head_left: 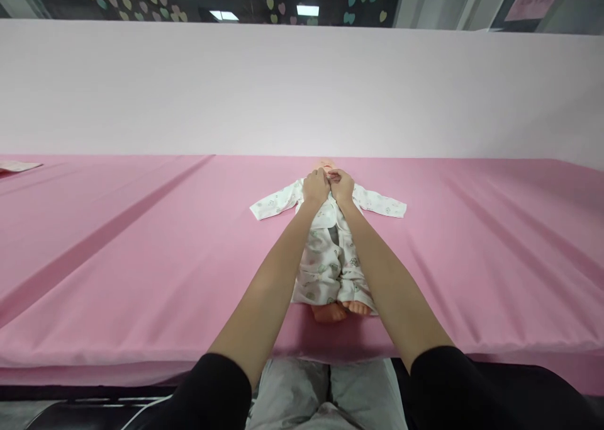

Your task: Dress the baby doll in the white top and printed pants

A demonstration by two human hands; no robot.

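A baby doll (330, 313) lies on its back on the pink-covered table, feet toward me. It wears a white printed long-sleeved baby jumpsuit (321, 269), with both sleeves stretched out sideways and a dark gap showing at the front near the waist. My left hand (316, 186) and my right hand (342, 186) meet at the neck opening, just below the doll's head. Fingers of both hands are closed in a pinch on the collar edges. The fingertips and most of the doll's head are partly hidden.
The pink cloth (155, 272) covers the wide table and hangs over its front edge. A low white partition (283, 90) stands along the back. At the far left lies a flat pale item (19, 166). My lap in grey trousers (292, 395) is close to the front edge.
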